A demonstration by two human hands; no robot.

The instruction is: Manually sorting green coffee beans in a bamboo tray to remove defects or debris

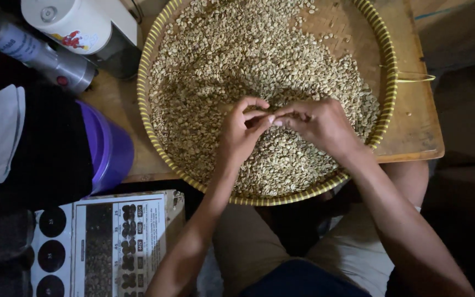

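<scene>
Hovering left hand [243,132], right hand [317,124], fingertips touching, beans [237,55] beneath

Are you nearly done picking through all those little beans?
Not nearly. A bare patch of the woven tray at the top right shows some beans pushed aside. Now the left hand and right hand meet fingertip to fingertip over the pile. The pale beans left cover most of the tray.

Basket's [155,38] top rim cut off

Over the woven tray [163,33] of pale beans [237,60], left hand [243,135] and right hand [320,124] meet, fingers [257,104] pinched together; a purple tub [111,148] stands left of the tray.
</scene>
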